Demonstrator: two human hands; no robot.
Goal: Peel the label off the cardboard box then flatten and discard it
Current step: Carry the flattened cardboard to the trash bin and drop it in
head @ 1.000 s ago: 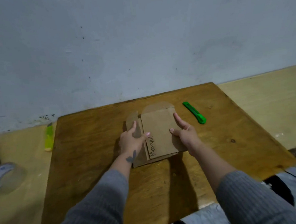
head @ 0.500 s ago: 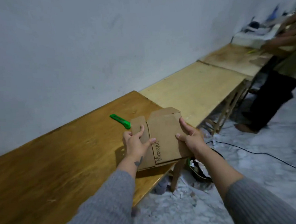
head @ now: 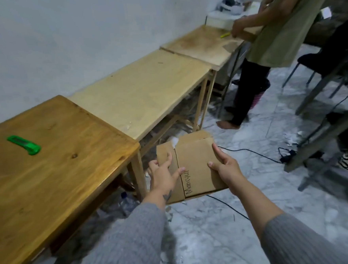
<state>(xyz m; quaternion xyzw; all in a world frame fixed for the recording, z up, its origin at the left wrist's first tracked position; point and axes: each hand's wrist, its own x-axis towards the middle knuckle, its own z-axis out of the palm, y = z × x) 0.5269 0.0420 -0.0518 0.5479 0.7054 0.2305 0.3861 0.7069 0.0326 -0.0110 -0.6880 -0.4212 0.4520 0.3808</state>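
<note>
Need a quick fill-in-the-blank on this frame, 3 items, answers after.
1. The flattened cardboard box is held by ____ hands.
2. The box is over the ____, past the brown table edge.
3. The cutter on that table is ____ in colour.
Answers: both; floor; green

Green cutter (head: 23,145) on brown table (head: 68,160).

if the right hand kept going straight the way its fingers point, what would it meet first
Probably nothing soon: the right hand, gripping the flattened box, points out over bare floor. The standing person's foot lies roughly that way; depth is unclear.
</note>
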